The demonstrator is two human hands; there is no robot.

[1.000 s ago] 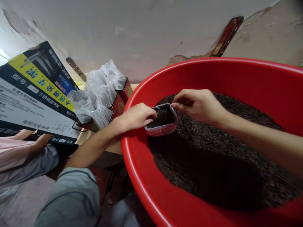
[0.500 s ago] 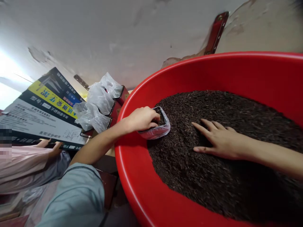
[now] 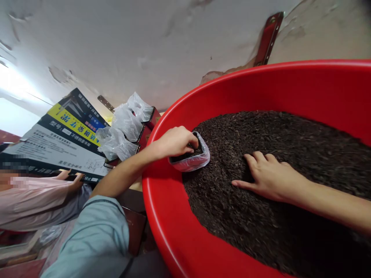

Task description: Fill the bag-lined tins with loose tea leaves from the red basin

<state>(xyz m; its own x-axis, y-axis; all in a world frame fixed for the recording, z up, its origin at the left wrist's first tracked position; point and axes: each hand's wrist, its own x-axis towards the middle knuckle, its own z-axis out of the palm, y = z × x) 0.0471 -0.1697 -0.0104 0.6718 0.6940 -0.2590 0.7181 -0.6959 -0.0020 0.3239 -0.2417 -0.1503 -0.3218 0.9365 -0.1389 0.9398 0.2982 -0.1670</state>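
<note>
A big red basin (image 3: 179, 227) holds a heap of dark loose tea leaves (image 3: 278, 154). My left hand (image 3: 174, 142) grips the rim of a small square container (image 3: 191, 158) lined with clear plastic and filled with the dark leaves, at the basin's left edge. My right hand (image 3: 269, 175) lies on the heap to the right of the container, thumb out, its fingertips curled down into the leaves.
Left of the basin are crumpled clear plastic bags (image 3: 124, 125) on red boxes, and a large printed cardboard box (image 3: 55, 144). Another person in a pink sleeve (image 3: 31, 200) sits at the far left. A plastered wall rises behind.
My right hand left the container's rim and dropped onto the heap, then curled its fingers into the leaves. My left hand kept hold of the container.
</note>
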